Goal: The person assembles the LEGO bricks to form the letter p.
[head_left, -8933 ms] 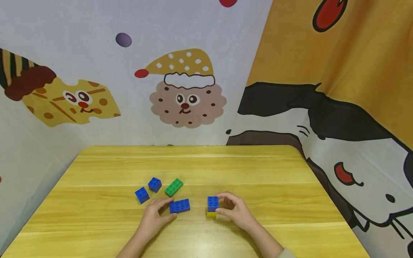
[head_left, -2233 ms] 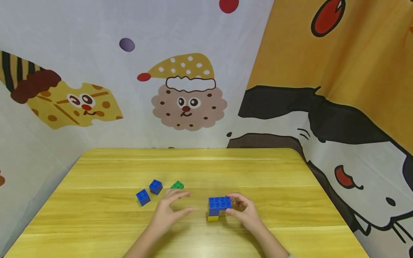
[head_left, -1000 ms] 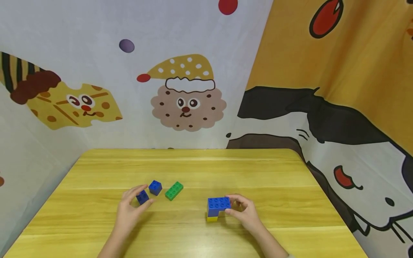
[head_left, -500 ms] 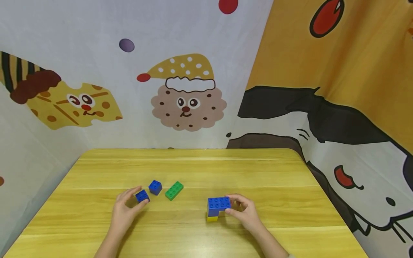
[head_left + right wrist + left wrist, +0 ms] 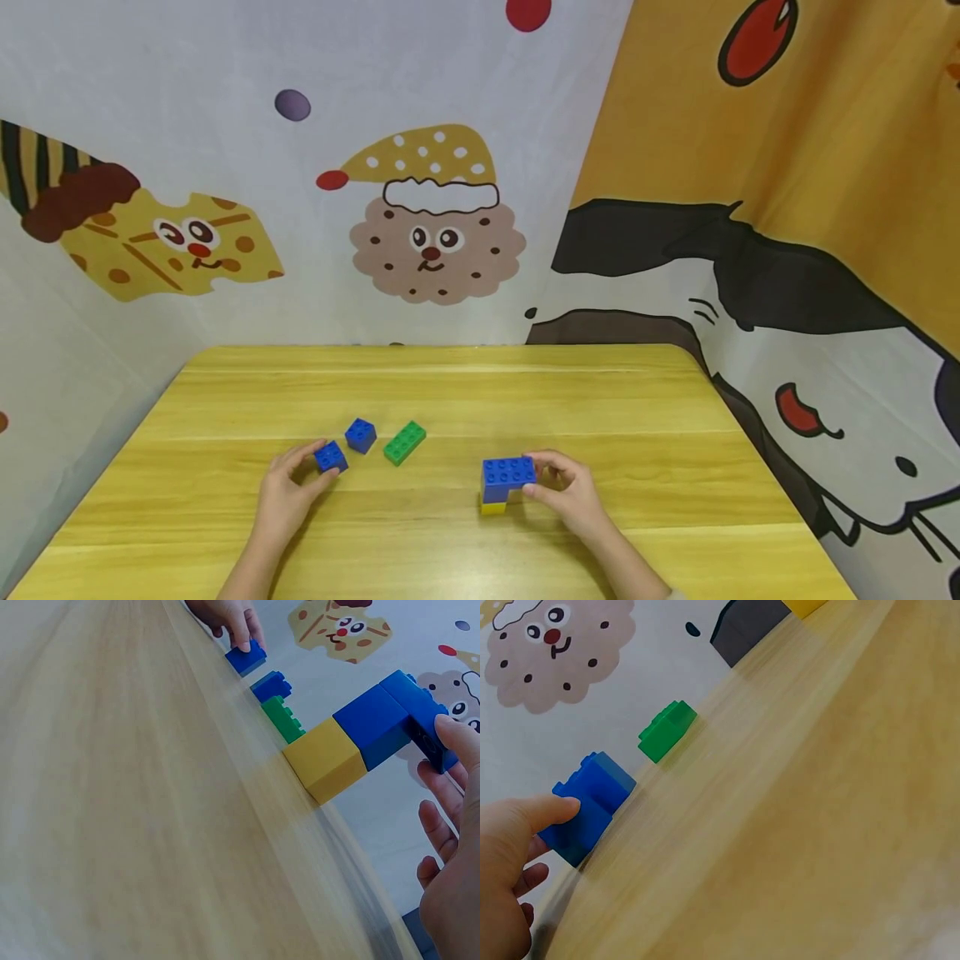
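My left hand point(image 5: 288, 496) pinches a small square blue toy brick point(image 5: 330, 456) at the left of the group, its thumb on the near side in the left wrist view. On the table, the stack has a yellow brick point(image 5: 326, 761) at the bottom and a square blue brick point(image 5: 495, 495) above it. A long blue brick point(image 5: 508, 470) lies across the top and juts out to the right. My right hand point(image 5: 570, 496) holds that jutting end between thumb and fingers.
A second square blue brick point(image 5: 361, 436) sits just behind and right of the pinched one. Right of it, a long green brick point(image 5: 405, 443) lies at a slant. The wooden table point(image 5: 600, 400) ends at a cartoon-printed cloth point(image 5: 442, 325).
The long blue brick, earlier beside my left hand, now tops the stack. My left hand has moved left and closed on the small blue brick. My right hand stays at the stack.
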Demonstrator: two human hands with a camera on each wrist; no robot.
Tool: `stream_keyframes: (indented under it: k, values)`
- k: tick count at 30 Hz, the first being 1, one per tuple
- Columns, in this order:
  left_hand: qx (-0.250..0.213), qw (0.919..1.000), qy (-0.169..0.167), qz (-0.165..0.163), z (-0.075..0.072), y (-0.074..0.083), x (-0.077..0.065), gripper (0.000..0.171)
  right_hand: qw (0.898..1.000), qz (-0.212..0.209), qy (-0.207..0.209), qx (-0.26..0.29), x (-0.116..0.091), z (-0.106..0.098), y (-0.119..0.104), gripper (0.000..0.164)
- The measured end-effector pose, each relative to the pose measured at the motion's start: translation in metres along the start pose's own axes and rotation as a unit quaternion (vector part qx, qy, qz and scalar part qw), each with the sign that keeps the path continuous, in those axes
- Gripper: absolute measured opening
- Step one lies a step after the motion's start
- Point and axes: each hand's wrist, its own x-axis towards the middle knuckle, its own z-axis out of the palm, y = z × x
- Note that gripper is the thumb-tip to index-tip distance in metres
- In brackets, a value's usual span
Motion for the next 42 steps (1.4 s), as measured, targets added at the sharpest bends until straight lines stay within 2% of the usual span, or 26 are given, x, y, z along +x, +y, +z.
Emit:
stream_keyframes:
  k: [4, 8, 20, 30, 37, 40, 42]
  values:
    - [0.014, 0.9998, 0.005, -0.009, 0.000, 0.001, -0.001, 0.044, 1.000, 0.005, 0.000, -0.004, 0.001, 0.002, -0.012, 0.033]
    - [0.017, 0.9997, 0.011, -0.015, -0.001, 0.002, 0.000, 0.042, 1.000, 0.002, -0.001, -0.008, 0.001, 0.003, -0.013, 0.033]
    - [-0.021, 0.9993, 0.031, -0.010, -0.003, 0.010, -0.001, 0.042, 1.000, -0.016, -0.001, -0.007, 0.002, 0.002, -0.010, 0.033]
    - [-0.054, 0.9966, 0.054, 0.032, -0.003, 0.021, -0.002, 0.042, 1.000, -0.023, -0.007, -0.004, 0.001, 0.001, -0.009, 0.034]
    - [-0.074, 0.9935, 0.046, 0.073, -0.002, 0.039, -0.005, 0.043, 1.000, -0.015, -0.002, -0.007, -0.001, -0.001, 0.006, 0.036]
    - [-0.076, 0.9909, 0.048, 0.099, -0.001, 0.047, -0.006, 0.042, 1.000, -0.008, -0.002, -0.004, -0.001, -0.001, 0.003, 0.035]
    - [-0.079, 0.9891, 0.049, 0.114, -0.002, 0.060, -0.009, 0.041, 1.000, -0.007, -0.003, -0.003, 0.000, 0.000, -0.002, 0.034]
